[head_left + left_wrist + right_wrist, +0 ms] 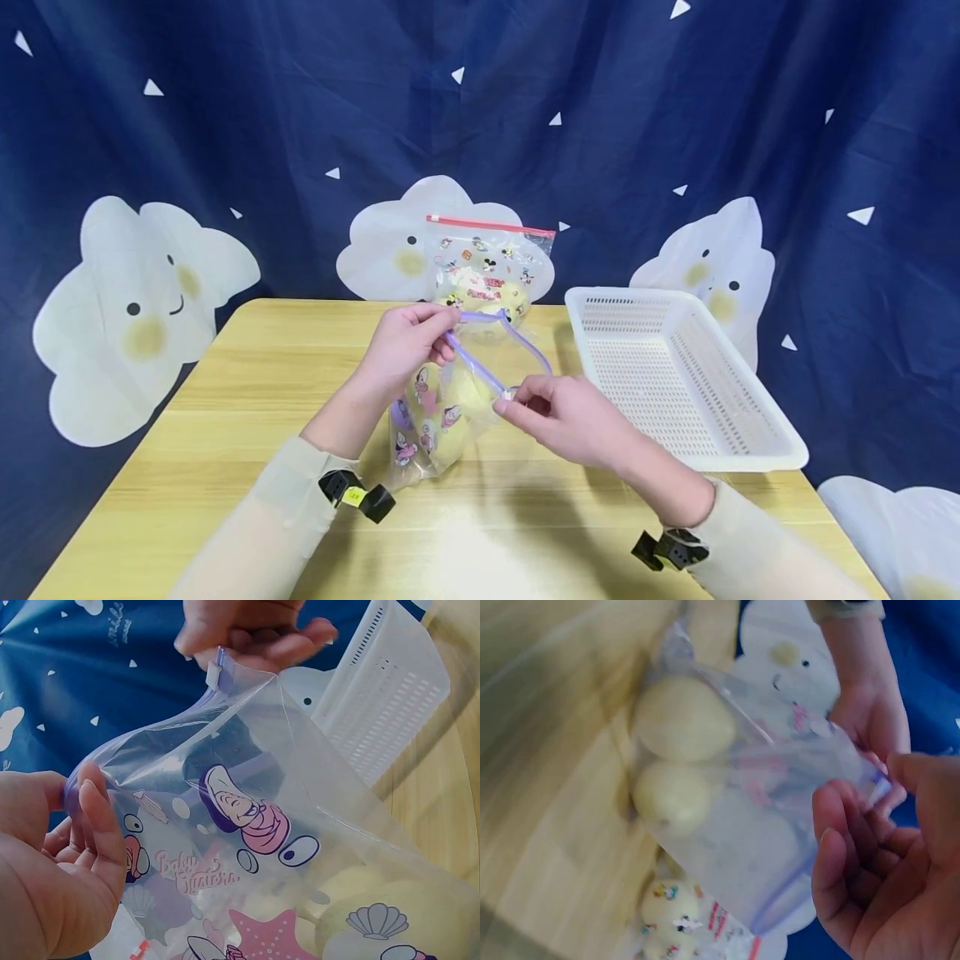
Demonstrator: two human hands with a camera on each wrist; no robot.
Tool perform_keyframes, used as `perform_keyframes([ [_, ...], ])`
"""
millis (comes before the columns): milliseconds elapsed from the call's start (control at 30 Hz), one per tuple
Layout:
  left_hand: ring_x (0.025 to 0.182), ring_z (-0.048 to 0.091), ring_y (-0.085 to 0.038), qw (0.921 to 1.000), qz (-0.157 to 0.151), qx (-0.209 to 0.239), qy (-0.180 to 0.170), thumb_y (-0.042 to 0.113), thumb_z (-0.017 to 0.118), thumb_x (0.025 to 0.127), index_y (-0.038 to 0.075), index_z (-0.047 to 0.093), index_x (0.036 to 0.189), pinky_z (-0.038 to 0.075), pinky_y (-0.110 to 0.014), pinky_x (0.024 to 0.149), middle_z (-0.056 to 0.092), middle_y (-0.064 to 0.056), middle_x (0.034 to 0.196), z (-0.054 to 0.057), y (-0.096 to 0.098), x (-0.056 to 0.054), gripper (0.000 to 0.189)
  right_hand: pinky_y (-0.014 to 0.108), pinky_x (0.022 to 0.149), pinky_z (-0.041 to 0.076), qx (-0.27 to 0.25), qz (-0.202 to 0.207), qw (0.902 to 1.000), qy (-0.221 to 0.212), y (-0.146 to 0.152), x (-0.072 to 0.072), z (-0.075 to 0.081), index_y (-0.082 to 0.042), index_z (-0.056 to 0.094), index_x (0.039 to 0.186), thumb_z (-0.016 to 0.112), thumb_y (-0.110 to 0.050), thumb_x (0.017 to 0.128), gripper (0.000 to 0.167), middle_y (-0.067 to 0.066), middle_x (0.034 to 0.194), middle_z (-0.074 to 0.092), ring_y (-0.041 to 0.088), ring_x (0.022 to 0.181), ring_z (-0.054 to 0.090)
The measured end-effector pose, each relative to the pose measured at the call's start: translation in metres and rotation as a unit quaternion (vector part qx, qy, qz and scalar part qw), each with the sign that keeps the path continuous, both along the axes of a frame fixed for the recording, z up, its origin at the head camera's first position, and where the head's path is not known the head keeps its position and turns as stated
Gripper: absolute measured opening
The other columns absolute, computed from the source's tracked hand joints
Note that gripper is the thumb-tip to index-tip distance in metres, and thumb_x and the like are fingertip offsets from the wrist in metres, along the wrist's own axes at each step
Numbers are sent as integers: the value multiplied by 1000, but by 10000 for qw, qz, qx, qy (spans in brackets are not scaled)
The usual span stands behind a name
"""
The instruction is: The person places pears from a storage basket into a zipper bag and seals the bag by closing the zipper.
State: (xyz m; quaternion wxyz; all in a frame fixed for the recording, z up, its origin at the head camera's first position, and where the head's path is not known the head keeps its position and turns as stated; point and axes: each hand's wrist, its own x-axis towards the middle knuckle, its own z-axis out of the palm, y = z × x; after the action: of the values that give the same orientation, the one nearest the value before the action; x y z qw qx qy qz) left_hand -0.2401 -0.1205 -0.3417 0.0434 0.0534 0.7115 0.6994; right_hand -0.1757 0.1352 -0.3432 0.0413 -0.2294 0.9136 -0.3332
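A clear zip bag (431, 425) with a purple rim and pink shell and starfish prints stands on the table, its mouth spread apart. Inside it are pale yellow, round, fruit-like things (686, 720). My left hand (408, 342) pinches the purple rim at the bag's left side between thumb and fingers. At the near right corner of the mouth, my right hand (573, 421) pinches the rim beside the whitish slider (213, 676). The right fingertips are partly hidden in the head view.
Behind the bag stands another clear zip bag (487, 258) with a red zip and cartoon prints, holding yellow round things. A white perforated plastic basket (750, 392) sits on the right of the wooden table (300, 333). A blue curtain (300, 100) with clouds hangs behind.
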Motion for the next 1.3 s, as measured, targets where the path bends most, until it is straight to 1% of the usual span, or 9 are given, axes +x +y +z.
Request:
perform_keyframes([
  [100, 63, 67, -7, 10000, 18, -32, -49, 26, 69, 109, -2, 77, 124, 62, -18, 64, 67, 2, 74, 1, -1, 1, 32, 24, 55, 47, -11, -33, 9998, 173, -5, 0, -6, -24, 76, 88, 75, -46, 103, 27, -13, 67, 62, 5, 60, 54],
  [267, 63, 67, -7, 10000, 3, 5, -2, 25, 69, 109, -1, 78, 123, 62, -18, 64, 68, 2, 75, 3, -3, 1, 30, 23, 54, 45, -43, -105, 9992, 383, -6, -3, -4, -21, 75, 87, 73, -28, 102, 16, -12, 69, 64, 5, 61, 53],
  [433, 61, 69, -8, 9997, 0, 141, 182, 19, 69, 108, -5, 77, 118, 63, -19, 61, 71, 1, 73, 9, -3, 5, 27, 24, 53, 44, -59, -432, 9984, 349, 2, -10, 9, -18, 72, 89, 69, -22, 100, 13, -8, 71, 65, 9, 61, 55],
  [600, 60, 73, -9, 9993, -4, 147, 336, 16, 71, 106, -7, 77, 110, 62, -21, 57, 77, 0, 73, 24, -1, 16, 24, 27, 60, 48, -230, -880, 9940, 609, 15, -23, 24, -17, 72, 90, 68, -21, 100, 12, -5, 73, 67, 13, 65, 60],
  [800, 62, 77, -17, 9957, -412, -735, 382, 20, 75, 104, 0, 81, 105, 62, -26, 54, 79, -6, 77, 47, 6, 45, 22, 29, 68, 48, -319, -1052, 9886, 1028, 28, -38, 37, -15, 71, 93, 69, -19, 103, 10, -1, 79, 67, 18, 74, 59],
  [967, 62, 77, -24, 9803, -1154, -1551, 396, 28, 75, 105, 7, 82, 107, 64, -33, 56, 81, -8, 79, 60, 12, 64, 22, 26, 68, 51, -496, -906, 9884, 1114, 36, -38, 37, -13, 73, 94, 71, -15, 103, 9, 1, 83, 70, 19, 76, 62],
  [1067, 55, 71, -23, 9769, -1175, -1732, 427, 34, 72, 107, 10, 82, 104, 62, -33, 53, 77, -6, 74, 58, 9, 59, 27, 24, 66, 52, -528, -794, 9903, 1007, 39, -36, 35, -12, 74, 96, 71, -13, 103, 7, 2, 83, 71, 19, 76, 62],
  [1200, 49, 58, -16, 9864, -564, -1505, 348, 37, 66, 110, 9, 82, 103, 52, -26, 49, 67, -4, 65, 41, -2, 33, 33, 24, 65, 52, -550, -761, 9915, 900, 41, -34, 33, -11, 74, 98, 72, -12, 102, 5, 2, 84, 71, 18, 75, 62],
  [1300, 62, 61, -15, 9900, -201, -1361, 316, 31, 63, 111, 7, 80, 115, 50, -23, 55, 70, -6, 79, 22, -10, 13, 30, 24, 65, 52, -597, -730, 9917, 870, 41, -32, 33, -11, 74, 98, 73, -13, 102, 5, 2, 84, 71, 18, 75, 62],
])
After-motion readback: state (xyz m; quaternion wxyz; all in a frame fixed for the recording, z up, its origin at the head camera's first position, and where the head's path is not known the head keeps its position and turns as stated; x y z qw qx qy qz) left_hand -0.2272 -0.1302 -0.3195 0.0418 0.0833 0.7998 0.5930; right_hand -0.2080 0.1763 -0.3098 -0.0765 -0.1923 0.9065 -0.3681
